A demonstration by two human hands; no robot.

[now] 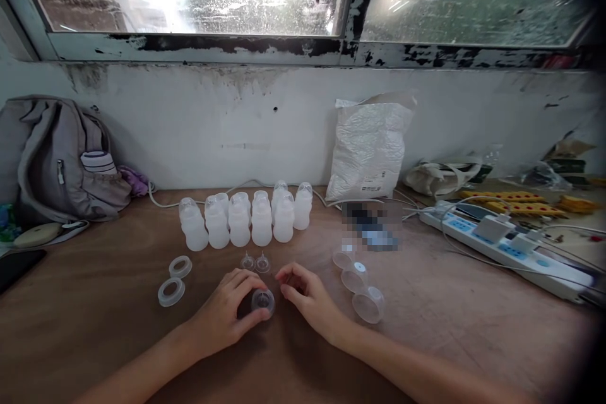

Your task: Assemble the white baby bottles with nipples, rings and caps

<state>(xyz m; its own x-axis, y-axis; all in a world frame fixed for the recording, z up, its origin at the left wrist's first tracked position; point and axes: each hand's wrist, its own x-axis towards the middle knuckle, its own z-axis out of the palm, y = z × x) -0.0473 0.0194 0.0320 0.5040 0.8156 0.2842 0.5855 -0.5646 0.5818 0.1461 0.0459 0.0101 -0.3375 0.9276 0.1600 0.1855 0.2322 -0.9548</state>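
My left hand (234, 306) has thumb and fingers closed around a clear collar ring with a nipple (262, 304) standing in its middle, low over the table. Just to the right, my right hand (305, 293) is half curled, thumb and forefinger apart, with nothing visible between them. Two clear silicone nipples (254, 262) stand beyond my hands. To the left lie two translucent collar rings, one farther (180, 259) and one nearer (163, 292). Three clear domed caps (368, 308) rest on the right. Behind the nipples stand several frosted baby bottles (240, 224), some with clear tops.
A grey backpack (47, 158) is at the back left, near a dark flat object (19, 268). A white padded mailer (369, 151) leans on the wall beside a blurred-out patch (372, 227). A power strip (506, 249) with chargers and cables lies at the right.
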